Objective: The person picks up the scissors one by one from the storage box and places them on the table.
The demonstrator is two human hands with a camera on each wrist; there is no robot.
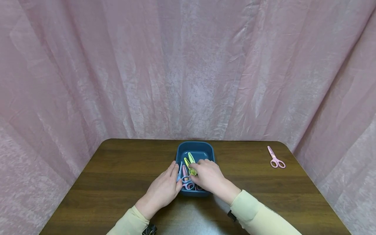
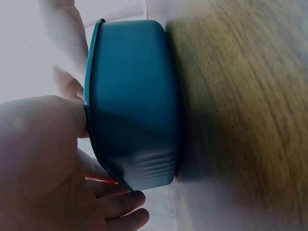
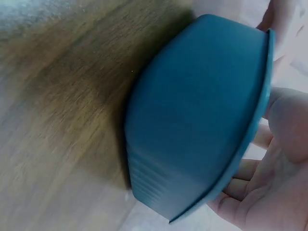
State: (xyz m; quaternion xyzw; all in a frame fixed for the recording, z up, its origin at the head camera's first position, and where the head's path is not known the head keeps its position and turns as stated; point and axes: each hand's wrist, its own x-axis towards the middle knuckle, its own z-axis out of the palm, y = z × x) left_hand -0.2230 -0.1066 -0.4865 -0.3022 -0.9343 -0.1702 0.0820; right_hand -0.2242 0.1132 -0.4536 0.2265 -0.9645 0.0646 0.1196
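Note:
A dark blue bin [image 1: 196,145] holds several children's scissors, with light blue scissors [image 1: 188,186], pink scissors [image 1: 184,171] and yellow-green scissors [image 1: 191,158] in sight. My left hand [image 1: 164,187] lies along the bin's left rim, its fingers mostly straight and the thumb at the near left edge. From the right, my right hand [image 1: 210,176] reaches over the opposite rim. Its thumb and index finger are beside the yellow-green handles; I cannot tell whether they pinch them. In the right wrist view the bin's outer wall [image 3: 192,110] hides what those fingertips touch.
Another pair of pink scissors [image 1: 275,159] lies on the brown wooden table [image 1: 126,173], at its far right. Behind the table hangs a pink curtain [image 1: 188,81], which also continues around the sides.

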